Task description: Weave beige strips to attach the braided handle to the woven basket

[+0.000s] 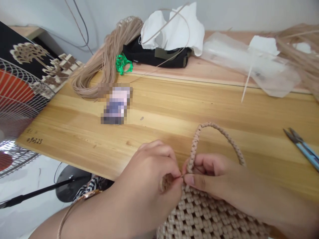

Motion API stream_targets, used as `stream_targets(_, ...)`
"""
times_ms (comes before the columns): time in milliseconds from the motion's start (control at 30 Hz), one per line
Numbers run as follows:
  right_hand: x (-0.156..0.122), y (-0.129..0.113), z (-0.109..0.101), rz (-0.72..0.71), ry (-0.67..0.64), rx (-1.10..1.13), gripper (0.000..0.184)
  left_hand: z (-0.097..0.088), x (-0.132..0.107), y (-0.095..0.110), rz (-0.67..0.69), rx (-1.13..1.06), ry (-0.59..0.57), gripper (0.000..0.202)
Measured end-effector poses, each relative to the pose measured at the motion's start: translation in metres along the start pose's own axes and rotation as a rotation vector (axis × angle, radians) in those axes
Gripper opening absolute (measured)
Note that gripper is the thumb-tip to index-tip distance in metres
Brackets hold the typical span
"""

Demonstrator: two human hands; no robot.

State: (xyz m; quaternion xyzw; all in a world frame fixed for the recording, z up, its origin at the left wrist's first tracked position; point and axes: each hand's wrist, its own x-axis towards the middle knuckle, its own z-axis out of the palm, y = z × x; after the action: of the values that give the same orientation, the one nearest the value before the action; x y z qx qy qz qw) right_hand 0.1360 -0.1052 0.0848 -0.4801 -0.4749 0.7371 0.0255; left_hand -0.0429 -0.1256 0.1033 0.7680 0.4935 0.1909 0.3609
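A tan woven bag (pixel 199 215) with an open lattice pattern is at the bottom, below my hands. Its braided handle (pixel 211 124) arches up over the table. My left hand (pixel 157 169) is closed, thumb and forefinger pinching a thin tan cord (pixel 182 176) beside the handle's near base. My right hand (pixel 211 171) is also closed, its thumb and fingers gripping the handle's base where it meets the bag, with the fingertips almost touching those of my left hand. The cord between the fingertips is mostly hidden.
Blue-handled thread snips (pixel 305 147) lie at the right. A blurred phone (pixel 116 105), a cord bundle (pixel 99 71), green ribbon (pixel 123 63), a black pouch (pixel 157 56) and plastic wrapping (pixel 249 63) are farther back. A wire-caged fan (pixel 22 109) stands left.
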Motion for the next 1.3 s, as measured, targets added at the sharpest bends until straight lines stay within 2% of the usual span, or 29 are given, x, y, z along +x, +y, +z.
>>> stream_targets(167,-0.003,-0.003,-0.005,-0.031,0.006,0.001,0.008,-0.003,0.0,-0.002,0.034,-0.032,0.033,0.018)
stream_targets(300,-0.004,0.0,-0.007,-0.1,0.08,-0.075,0.015,-0.004,-0.002,-0.006,0.099,0.019,0.03,0.019)
stream_targets(400,-0.004,0.001,-0.003,-0.141,0.133,-0.216,0.018,-0.003,-0.006,-0.009,0.152,0.084,0.014,0.019)
stream_targets(533,-0.009,-0.001,0.005,-0.108,0.235,-0.488,0.023,-0.002,-0.013,-0.011,0.202,0.199,0.008,0.019)
stream_targets(700,-0.013,0.002,0.011,-0.288,0.363,-0.691,0.024,-0.001,-0.016,-0.009,0.205,0.327,0.02,0.027)
stream_targets(767,-0.013,0.005,0.012,-0.311,0.387,-0.743,0.024,0.0,-0.015,-0.007,0.218,0.353,0.021,0.029)
stream_targets(1100,-0.009,0.004,0.016,-0.381,0.438,-0.791,0.02,0.003,-0.018,-0.007,0.286,0.415,0.084,0.036)
stream_targets(1300,-0.008,0.005,0.019,-0.422,0.528,-0.833,0.027,0.008,-0.024,-0.009,0.267,0.396,0.082,0.015)
